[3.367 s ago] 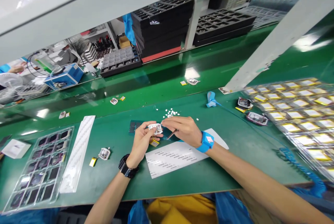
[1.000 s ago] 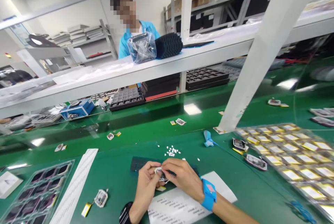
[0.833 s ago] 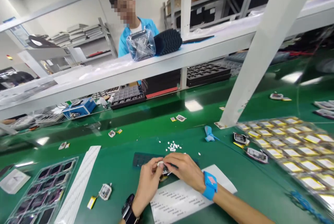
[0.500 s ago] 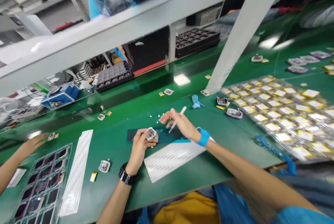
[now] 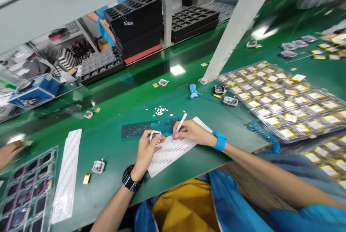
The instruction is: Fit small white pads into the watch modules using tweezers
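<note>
My left hand (image 5: 147, 150), with a black watch on its wrist, is closed on a small white-rimmed watch case (image 5: 155, 137), thumb lying across it. In my right hand (image 5: 190, 133) is a white pen-shaped tool (image 5: 181, 122), its tip down at the upper part of a white label sheet (image 5: 167, 158). A blue band (image 5: 219, 141) circles my right wrist. Behind both hands a dark patterned strip (image 5: 135, 130) lies on the green mat. Small white pieces (image 5: 160, 111) are scattered beyond it.
On the right stand trays of yellow-edged battery cells (image 5: 283, 98). More watch cases (image 5: 98, 166) with cells lie about. At left are a label strip (image 5: 66, 174), a clear tray of dark screens (image 5: 29, 185) and another person's hand (image 5: 10, 152). A slanted white post (image 5: 240, 26) rises ahead.
My right hand has come down from above the mat onto the label sheet with the pen-shaped tool. My left thumb now lies over the watch case. The view has shifted.
</note>
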{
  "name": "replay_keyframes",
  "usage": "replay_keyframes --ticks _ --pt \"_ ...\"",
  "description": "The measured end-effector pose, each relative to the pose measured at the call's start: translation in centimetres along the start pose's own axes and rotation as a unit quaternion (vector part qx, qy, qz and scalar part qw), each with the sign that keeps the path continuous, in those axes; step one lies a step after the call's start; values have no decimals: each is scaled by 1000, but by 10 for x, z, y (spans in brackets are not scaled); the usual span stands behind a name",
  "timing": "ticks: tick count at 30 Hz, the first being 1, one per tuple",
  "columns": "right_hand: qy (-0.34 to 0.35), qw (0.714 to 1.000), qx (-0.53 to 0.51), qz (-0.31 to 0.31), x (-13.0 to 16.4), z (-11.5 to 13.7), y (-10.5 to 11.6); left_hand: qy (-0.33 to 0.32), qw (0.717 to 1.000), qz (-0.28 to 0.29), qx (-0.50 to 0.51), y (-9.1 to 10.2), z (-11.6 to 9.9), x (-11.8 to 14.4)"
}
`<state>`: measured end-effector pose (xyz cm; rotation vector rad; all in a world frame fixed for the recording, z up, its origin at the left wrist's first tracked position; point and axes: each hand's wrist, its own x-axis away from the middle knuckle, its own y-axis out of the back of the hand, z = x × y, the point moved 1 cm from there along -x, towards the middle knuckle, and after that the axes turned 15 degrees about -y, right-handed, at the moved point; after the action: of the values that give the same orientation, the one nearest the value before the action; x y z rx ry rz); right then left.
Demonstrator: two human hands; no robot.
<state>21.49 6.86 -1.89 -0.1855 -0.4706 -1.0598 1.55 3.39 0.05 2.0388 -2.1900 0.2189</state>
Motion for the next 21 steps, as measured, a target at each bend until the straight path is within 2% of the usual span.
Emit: replay_keyframes --ticks 9,16,21 --pt "0 1000 23 5 -2 -2 -1 -13 1000 -22 -1 -3 5 2" --pt "-9 999 -40 1 -2 0 -6 -5 1000 -29 -1 -3 3 1" --pt "-19 998 -57 25 -4 7 3 -3 999 -19 42 0 3 1"
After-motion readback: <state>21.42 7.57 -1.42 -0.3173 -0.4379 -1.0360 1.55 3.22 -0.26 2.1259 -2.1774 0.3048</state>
